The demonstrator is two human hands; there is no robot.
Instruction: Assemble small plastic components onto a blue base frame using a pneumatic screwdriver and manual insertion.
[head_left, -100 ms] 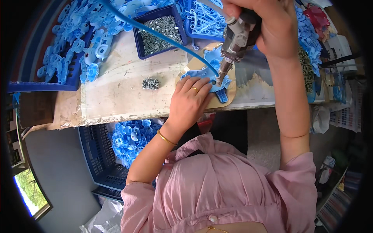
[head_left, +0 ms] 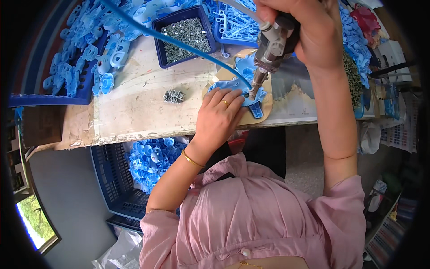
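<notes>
My right hand (head_left: pixel 316 33) is wrapped round a power screwdriver (head_left: pixel 274 49) with a metal nose, pointing down. Its tip meets a light-blue moulded plastic part (head_left: pixel 245 67), which lies on a tan board (head_left: pixel 265 105) at the table's front. A blue hose (head_left: pixel 179 43) arches in from the upper left to the screwdriver's nose. My left hand (head_left: pixel 219 112) is closed over the left side of the plastic part, its fingers bent on it close to the tip. The thumb and the part's area under that hand are hidden.
A dark-blue tray of small metal screws (head_left: pixel 186 38) and a tray of light-blue rods (head_left: pixel 237 22) stand behind. Blue plastic parts (head_left: pixel 85 54) heap at the left. A small dark bristly piece (head_left: pixel 174 96) lies on the table. Below sits a crate (head_left: pixel 105 179) of blue parts.
The blue hose has swung slightly and arches a little higher. Both hands, the screwdriver and the plastic part stay in nearly the same place.
</notes>
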